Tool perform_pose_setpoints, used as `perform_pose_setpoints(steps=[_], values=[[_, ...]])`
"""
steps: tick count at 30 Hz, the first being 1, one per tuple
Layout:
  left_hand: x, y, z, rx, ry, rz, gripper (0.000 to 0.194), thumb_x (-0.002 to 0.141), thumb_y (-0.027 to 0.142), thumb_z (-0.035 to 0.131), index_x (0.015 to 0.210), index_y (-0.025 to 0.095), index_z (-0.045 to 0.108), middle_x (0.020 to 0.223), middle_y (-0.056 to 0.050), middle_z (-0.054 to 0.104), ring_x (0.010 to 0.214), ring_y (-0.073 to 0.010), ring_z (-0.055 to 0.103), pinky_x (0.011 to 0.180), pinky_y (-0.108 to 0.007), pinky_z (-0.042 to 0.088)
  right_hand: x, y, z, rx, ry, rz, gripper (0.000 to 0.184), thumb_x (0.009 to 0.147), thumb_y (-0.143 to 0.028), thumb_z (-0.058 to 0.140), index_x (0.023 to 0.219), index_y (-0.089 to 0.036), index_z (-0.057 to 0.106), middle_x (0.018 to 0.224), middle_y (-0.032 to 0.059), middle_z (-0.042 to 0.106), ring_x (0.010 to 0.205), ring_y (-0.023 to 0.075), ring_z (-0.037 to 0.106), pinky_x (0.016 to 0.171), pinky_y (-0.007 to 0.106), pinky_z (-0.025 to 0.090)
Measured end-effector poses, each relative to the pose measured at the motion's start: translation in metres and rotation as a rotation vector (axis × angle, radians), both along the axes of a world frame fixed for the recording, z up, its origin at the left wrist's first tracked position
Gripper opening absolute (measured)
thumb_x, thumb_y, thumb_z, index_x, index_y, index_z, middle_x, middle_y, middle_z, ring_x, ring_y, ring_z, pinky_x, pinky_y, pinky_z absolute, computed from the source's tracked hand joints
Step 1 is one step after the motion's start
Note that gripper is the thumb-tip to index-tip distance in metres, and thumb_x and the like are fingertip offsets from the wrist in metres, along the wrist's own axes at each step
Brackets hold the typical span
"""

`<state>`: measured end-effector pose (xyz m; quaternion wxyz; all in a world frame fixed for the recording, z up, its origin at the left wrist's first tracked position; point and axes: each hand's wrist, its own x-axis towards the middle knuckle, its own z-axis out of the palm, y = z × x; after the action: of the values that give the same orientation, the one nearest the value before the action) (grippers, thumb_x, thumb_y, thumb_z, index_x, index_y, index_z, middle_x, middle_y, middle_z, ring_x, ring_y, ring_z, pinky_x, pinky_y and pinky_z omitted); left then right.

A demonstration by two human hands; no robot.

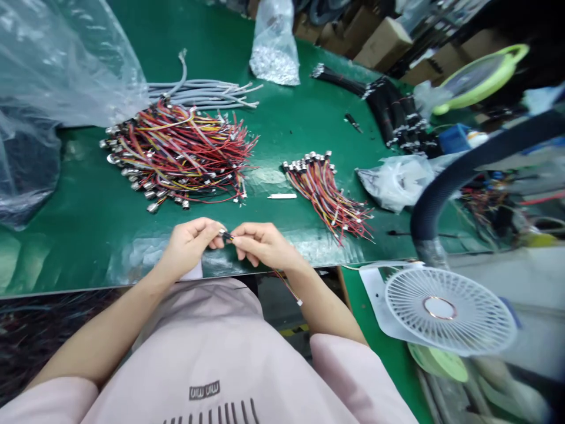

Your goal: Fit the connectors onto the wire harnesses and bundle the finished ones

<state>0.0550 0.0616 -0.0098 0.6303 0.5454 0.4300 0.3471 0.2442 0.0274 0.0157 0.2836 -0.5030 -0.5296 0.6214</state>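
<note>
Between my hands, just over the front edge of the green table, is a wire harness (226, 235) with a small metal round connector and a black sleeve. My left hand (194, 238) pinches the connector end. The fingers of my right hand (260, 242) close on the wires beside the black part. Thin wires trail under my right wrist to a small white plug (299, 302). Ahead to the left lies a large pile of red, yellow and black wire harnesses (185, 153). A smaller bundle of harnesses (329, 197) rests to the right, with a white pen-like stick (282, 196) beside it.
Grey cables (207, 94) lie behind the big pile, with a clear plastic bag (75, 59) at left. Another bag (274, 47) stands at the back. Black cables (388, 112), a flexible black duct (441, 182) and a white fan (450, 309) occupy the right.
</note>
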Motion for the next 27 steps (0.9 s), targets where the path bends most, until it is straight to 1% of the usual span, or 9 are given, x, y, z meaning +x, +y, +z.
perform_pose_setpoints(steps=[4,8,10,13,15,17,20,23,27], values=[[-0.005,0.000,-0.006,-0.018,-0.040,0.097,0.042,0.083,0.054,0.063,0.087,0.013,0.071,0.065,-0.002,0.067,0.061,-0.0123,0.061,0.063,-0.023,0.049,0.033,-0.011,0.020,-0.157,0.075,0.224,0.039,0.091,-0.049,0.051,0.093,-0.012,0.062,0.051,-0.0074,0.051,0.035,0.0028,0.038,0.036,0.015,0.027],[-0.007,0.000,-0.009,-0.101,-0.132,0.029,0.046,0.082,0.053,0.066,0.107,0.015,0.069,0.078,-0.003,0.071,0.068,-0.0128,0.064,0.070,-0.024,0.053,0.080,-0.023,0.053,-0.065,-0.030,0.145,0.037,0.095,-0.047,0.045,0.093,-0.013,0.058,0.045,-0.0118,0.037,0.034,0.0034,0.026,0.037,0.017,0.022],[-0.006,-0.001,-0.008,-0.123,-0.156,-0.001,0.048,0.081,0.052,0.068,0.111,0.015,0.068,0.082,-0.004,0.071,0.069,-0.0128,0.064,0.069,-0.025,0.054,0.107,-0.019,0.069,0.119,-0.310,0.012,0.035,0.097,-0.045,0.042,0.092,-0.014,0.058,0.047,-0.0102,0.037,0.039,0.0046,0.030,0.041,0.018,0.024],[-0.005,-0.001,-0.006,-0.130,-0.151,-0.028,0.049,0.081,0.052,0.067,0.111,0.015,0.068,0.081,-0.004,0.071,0.069,-0.0129,0.063,0.069,-0.025,0.054,0.149,0.001,0.086,0.486,-1.086,-0.224,0.031,0.099,-0.034,0.040,0.084,-0.014,0.059,0.056,-0.0035,0.048,0.050,0.0070,0.044,0.051,0.021,0.029],[-0.004,-0.001,-0.005,-0.120,-0.136,-0.043,0.048,0.081,0.053,0.066,0.110,0.015,0.069,0.080,-0.005,0.071,0.069,-0.0132,0.063,0.069,-0.025,0.054,0.175,0.021,0.090,0.593,-1.485,-0.347,0.024,0.099,-0.028,0.042,0.088,-0.013,0.058,0.061,0.0011,0.055,0.055,0.0092,0.051,0.055,0.025,0.029],[-0.004,0.000,-0.005,-0.111,-0.116,-0.058,0.048,0.082,0.053,0.066,0.108,0.014,0.070,0.080,-0.005,0.071,0.068,-0.0134,0.062,0.068,-0.025,0.054,0.193,0.040,0.088,0.600,-1.612,-0.395,0.020,0.099,-0.023,0.042,0.092,-0.013,0.057,0.064,0.0048,0.059,0.058,0.0104,0.055,0.058,0.026,0.029],[-0.004,0.000,-0.006,-0.102,-0.096,-0.061,0.046,0.082,0.054,0.066,0.106,0.015,0.071,0.080,-0.005,0.071,0.067,-0.0132,0.062,0.068,-0.025,0.053,0.202,0.057,0.069,0.544,-1.689,-0.371,0.022,0.100,-0.015,0.035,0.097,-0.009,0.056,0.079,0.0144,0.067,0.068,0.0122,0.062,0.062,0.025,0.033],[-0.005,0.000,-0.006,-0.091,-0.085,-0.060,0.045,0.082,0.053,0.065,0.105,0.015,0.071,0.079,-0.005,0.071,0.066,-0.0130,0.062,0.068,-0.024,0.053,0.193,0.059,0.039,0.416,-1.747,-0.263,0.021,0.098,-0.012,0.037,0.101,-0.004,0.056,0.090,0.0220,0.068,0.078,0.0171,0.067,0.066,0.026,0.036],[-0.003,0.001,-0.002,-0.087,-0.065,-0.079,0.045,0.080,0.054,0.066,0.101,0.015,0.072,0.077,-0.006,0.071,0.064,-0.0138,0.062,0.066,-0.025,0.053,0.178,0.048,0.012,0.293,-1.781,-0.118,0.028,0.099,-0.023,0.035,0.112,-0.008,0.056,0.098,0.0203,0.068,0.086,0.0238,0.067,0.071,0.029,0.040]])
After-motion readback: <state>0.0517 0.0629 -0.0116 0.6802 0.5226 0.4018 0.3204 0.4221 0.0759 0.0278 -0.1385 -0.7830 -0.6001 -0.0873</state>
